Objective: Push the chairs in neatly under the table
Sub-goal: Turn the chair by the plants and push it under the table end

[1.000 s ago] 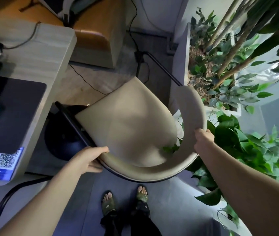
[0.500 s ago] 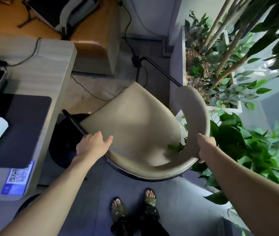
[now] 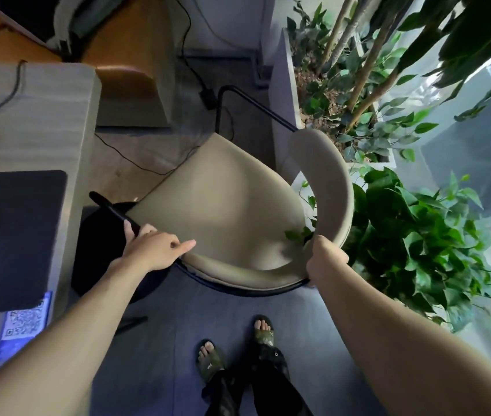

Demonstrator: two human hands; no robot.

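Observation:
A beige padded chair (image 3: 226, 205) with a curved backrest and black metal frame stands tilted in the middle of the view, to the right of the light wooden table (image 3: 43, 121). My left hand (image 3: 154, 247) grips the chair's black frame at its left edge, fingers wrapped around the bar and index finger lying on the seat. My right hand (image 3: 325, 259) holds the lower end of the curved backrest. The chair's seat front points toward the table's corner and lies outside the table.
A black desk mat (image 3: 13, 235) and a QR-code sticker (image 3: 25, 322) lie on the table. Leafy potted plants (image 3: 418, 235) and a white planter (image 3: 286, 85) crowd the chair's right side. Cables run over the floor behind. My sandalled feet (image 3: 235, 346) stand on grey floor.
My left hand has shifted from the seat's underside up onto the frame at its left edge. The chair has turned slightly, and the view has moved a little closer and to the right.

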